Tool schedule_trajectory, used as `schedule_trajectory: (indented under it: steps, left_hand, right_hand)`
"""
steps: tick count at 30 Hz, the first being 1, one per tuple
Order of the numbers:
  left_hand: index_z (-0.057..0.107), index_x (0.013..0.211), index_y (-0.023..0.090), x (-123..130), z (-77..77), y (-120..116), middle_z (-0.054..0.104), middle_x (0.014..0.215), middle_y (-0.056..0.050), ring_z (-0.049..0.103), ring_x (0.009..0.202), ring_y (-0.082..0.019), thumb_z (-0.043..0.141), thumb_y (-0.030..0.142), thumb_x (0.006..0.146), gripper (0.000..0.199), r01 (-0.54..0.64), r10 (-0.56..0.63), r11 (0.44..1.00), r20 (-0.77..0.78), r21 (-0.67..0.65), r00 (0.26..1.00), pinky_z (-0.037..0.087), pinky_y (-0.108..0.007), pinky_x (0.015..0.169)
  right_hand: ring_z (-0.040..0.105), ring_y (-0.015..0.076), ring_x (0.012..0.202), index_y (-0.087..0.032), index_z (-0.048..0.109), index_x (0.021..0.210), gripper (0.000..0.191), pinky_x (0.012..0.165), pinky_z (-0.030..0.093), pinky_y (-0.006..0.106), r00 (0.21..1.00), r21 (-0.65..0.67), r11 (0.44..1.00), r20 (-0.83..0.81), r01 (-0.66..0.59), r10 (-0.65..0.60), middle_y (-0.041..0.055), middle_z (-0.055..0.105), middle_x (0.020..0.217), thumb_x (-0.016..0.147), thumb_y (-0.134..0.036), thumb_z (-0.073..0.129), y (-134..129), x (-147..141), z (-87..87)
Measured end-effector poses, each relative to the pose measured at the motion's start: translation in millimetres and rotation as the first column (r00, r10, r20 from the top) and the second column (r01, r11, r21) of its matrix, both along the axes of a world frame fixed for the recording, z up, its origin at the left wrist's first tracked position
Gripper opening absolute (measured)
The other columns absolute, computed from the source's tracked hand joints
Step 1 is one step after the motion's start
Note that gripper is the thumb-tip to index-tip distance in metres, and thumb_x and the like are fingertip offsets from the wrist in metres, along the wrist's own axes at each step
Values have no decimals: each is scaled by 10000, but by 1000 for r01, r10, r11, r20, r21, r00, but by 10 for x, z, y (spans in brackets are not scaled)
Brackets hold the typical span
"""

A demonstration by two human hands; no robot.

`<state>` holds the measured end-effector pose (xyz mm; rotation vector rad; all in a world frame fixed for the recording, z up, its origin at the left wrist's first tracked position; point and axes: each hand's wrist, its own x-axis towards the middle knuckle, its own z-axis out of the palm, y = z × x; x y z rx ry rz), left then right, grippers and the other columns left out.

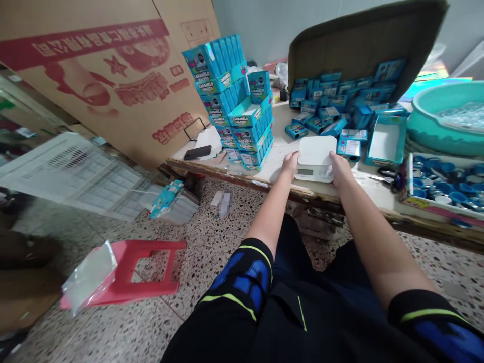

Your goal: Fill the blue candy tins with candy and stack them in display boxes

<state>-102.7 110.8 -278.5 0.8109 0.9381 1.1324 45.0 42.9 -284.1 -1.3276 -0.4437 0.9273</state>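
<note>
Evidently the step in hand was positioning or steadying the scale (316,157), which lay near the surface's (280,118) front edge, between the stack (242,118) and the scissors (389,176). Left hand (290,164) and right hand (339,167) each had a grip on one side of it, holding it between them; its readout was too small to read. Any shift seemed to call for even pressure from both sides, keeping the scale flat and off the worn edge.

Behind, the carton (351,53) held jumbled blue boxes (333,98), some spilling out its front. To the right, an open box (401,143) showed its white inside, the basin (418,110) contained many small, pale pieces, and the tray (434,205) was filled with round blue pieces (438,184).
</note>
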Motion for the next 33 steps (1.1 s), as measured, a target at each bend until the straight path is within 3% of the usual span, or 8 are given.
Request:
schedule_trajectory:
  steps: [3, 14, 18, 24, 33]
  left_hand:
    - [748, 967, 198, -1, 14, -12, 767, 985, -52, 647, 1174, -241, 743, 296, 743, 245, 0, 0, 1000, 8, -5, 1000, 424, -376, 1111]
    - [723, 859, 171, -7, -22, -8, 759, 1011, -74, 630, 1210, -254, 708, 260, 787, 115, 24, -24, 999, -11, 34, 1000, 418, -374, 1108]
    - [713, 850, 173, -8, -25, -10, 757, 995, -70, 626, 1218, -261, 703, 279, 804, 117, 35, -34, 998, -35, 49, 999, 410, -385, 1117]
    - [700, 800, 175, 0, -35, -22, 747, 946, -57, 635, 1180, -254, 684, 272, 836, 104, 25, -15, 995, -98, 98, 995, 416, -366, 1099]
    - [693, 741, 182, 7, -28, -42, 722, 840, -46, 629, 1125, -257, 697, 288, 817, 131, 39, -13, 987, -162, 158, 987, 398, -359, 1090]
  right_hand:
    - [664, 181, 750, -192, 726, 894, 162, 577, 565, 249, 1000, -5, 1000, 16, 3, -3, 19, 700, 784, 897, -349, 688, -1, 20, -17]
    - [642, 137, 718, -167, 725, 904, 168, 584, 533, 213, 999, -17, 1000, 34, -10, 10, 11, 706, 815, 944, -302, 633, 11, 50, -46]
    - [636, 160, 678, -166, 726, 925, 199, 541, 536, 243, 1000, -11, 1000, 26, -14, 15, 14, 680, 747, 939, -350, 651, -15, 35, -29]
    - [669, 182, 718, -173, 714, 920, 176, 592, 581, 293, 1000, 38, 999, -11, -16, 17, 33, 696, 807, 934, -340, 660, -23, 7, -42]
    - [596, 146, 586, -171, 701, 890, 151, 511, 533, 250, 999, 16, 1000, -29, -17, 18, -11, 623, 664, 944, -289, 623, -44, -14, 14]
